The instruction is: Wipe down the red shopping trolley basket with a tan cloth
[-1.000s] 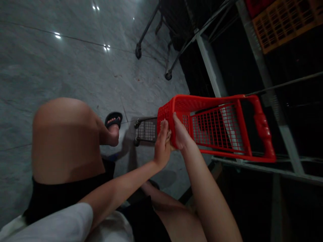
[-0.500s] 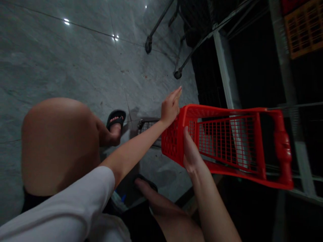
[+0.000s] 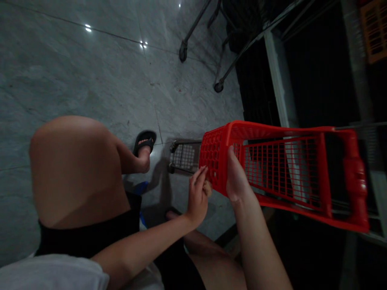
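A red plastic basket (image 3: 213,153) on a small wheeled cart has perforated sides and a thick red handle at its right end. My right hand (image 3: 237,179) grips the basket's near end at the rim, with most of its fingers hidden. Beside the lower corner of that end, my left hand (image 3: 198,197) is closed around a small tan, crumpled thing (image 3: 207,187) resembling a cloth or sponge. The left fingertips are close to the perforated wall; whether they touch it is unclear.
The cart's grey lower rack (image 3: 184,156) with wheels rests on the grey tiled floor (image 3: 90,80). My bent knee and sandalled foot (image 3: 145,143) are at left. Dark metal legs with casters (image 3: 183,51) stand above. Metal shelving (image 3: 279,76) and an orange crate (image 3: 375,32) are at right.
My left hand has moved down along the basket's end, and the tan thing in it now shows. My right hand stays at the rim. The view has shifted slightly, putting the cart farther right.
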A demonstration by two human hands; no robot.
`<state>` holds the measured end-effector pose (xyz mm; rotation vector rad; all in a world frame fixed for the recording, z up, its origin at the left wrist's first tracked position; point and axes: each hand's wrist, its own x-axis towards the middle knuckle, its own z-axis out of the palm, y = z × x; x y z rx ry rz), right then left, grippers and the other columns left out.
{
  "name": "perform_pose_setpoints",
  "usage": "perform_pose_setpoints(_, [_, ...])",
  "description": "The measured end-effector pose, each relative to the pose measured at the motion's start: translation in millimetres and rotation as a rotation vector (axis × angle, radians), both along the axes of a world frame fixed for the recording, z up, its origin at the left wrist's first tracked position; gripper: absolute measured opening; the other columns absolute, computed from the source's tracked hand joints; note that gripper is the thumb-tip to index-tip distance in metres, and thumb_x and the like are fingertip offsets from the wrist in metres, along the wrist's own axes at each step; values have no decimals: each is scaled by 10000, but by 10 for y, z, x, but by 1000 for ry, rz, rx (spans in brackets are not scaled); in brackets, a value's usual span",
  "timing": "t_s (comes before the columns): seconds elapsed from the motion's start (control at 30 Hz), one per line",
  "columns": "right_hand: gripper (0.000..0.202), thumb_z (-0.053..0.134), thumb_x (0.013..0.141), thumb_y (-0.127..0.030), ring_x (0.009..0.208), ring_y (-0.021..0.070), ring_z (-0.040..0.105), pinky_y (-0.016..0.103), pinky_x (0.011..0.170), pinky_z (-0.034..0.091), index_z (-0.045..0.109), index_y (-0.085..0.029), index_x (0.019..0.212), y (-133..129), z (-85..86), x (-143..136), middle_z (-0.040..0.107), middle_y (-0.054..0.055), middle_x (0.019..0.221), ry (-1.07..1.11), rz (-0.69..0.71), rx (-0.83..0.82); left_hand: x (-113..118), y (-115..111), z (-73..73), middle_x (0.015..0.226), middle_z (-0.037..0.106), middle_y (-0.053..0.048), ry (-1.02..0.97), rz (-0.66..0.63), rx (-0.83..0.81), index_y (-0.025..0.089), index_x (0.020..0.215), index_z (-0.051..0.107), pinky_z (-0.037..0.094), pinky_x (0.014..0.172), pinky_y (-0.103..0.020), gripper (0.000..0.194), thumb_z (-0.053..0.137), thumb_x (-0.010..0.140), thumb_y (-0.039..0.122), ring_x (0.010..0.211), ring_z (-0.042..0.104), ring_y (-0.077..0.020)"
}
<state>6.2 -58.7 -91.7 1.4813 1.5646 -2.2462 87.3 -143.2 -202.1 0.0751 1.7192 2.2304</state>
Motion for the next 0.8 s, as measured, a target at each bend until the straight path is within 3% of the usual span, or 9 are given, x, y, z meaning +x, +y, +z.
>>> perform_pose_setpoints(0.1, [521,554,937,-694,1404,262,579,491,1159,515,746,-276,1182,-25,15,1,779,54,1223,25,-1,-3,-183,141,-24,1688,345,-44,-27,45,58,359,1604,358,357,1274,-448,666,339,995,90,1526,387,-193])
perform_pose_setpoints(0.23, [462,612,934,-634,1434,237,553,483,1187,488,736,-293,1220,-85,13,82,763,31,1276,20,-35,-33,-924,459,-141,1692,357,5,-41,131,61,333,1590,367,202,1345,-460,725,340,931,33,1579,292,-169])
perform_pose_setpoints(0.37, [479,780,827,-594,1461,241,523,490,1265,385,743,-303,1206,-126,8,344,711,8,1381,-32,-98,30,-1583,738,-172,1652,440,-20,-67,94,131,296,1544,460,434,1217,-395,639,314,968,64,1491,449,-172])
perform_pose_setpoints(0.5, [554,828,740,-659,1496,252,477,485,1311,284,769,-287,1147,-177,56,859,683,29,1425,-138,-99,87,-1901,968,-65,1463,646,-40,-46,-58,176,270,1386,628,562,1035,-327,549,323,979,64,1255,656,-155])
perform_pose_setpoints(0.57, [601,760,767,-729,1501,259,469,481,1316,261,774,-270,1155,-198,86,1126,680,61,1428,-152,-36,51,-1841,990,-17,1331,726,-53,-7,-247,187,238,1321,676,573,994,-312,490,374,973,71,1095,720,-140])
perform_pose_setpoints(0.67, [644,691,774,-800,1480,263,496,496,1300,283,769,-294,1165,-193,99,1330,690,61,1413,-123,-54,23,-1394,769,-19,1120,791,-55,-33,-499,157,210,1335,672,581,978,-334,434,434,984,120,956,745,-136])
perform_pose_setpoints(0.73, [625,686,779,-797,1433,265,549,513,1270,340,756,-323,1182,-166,81,1300,712,38,1380,-66,-154,60,-892,456,-53,1131,789,-63,-94,-520,99,212,1362,655,569,1031,-396,427,423,1008,157,1029,744,-163])
perform_pose_setpoints(0.8, [566,643,828,-761,1364,266,613,510,1231,406,756,-330,1176,-134,51,1216,746,18,1315,5,-261,128,-315,82,-65,1384,699,-79,-104,-453,66,242,1397,633,490,1158,-460,424,434,1026,194,1260,668,-197])
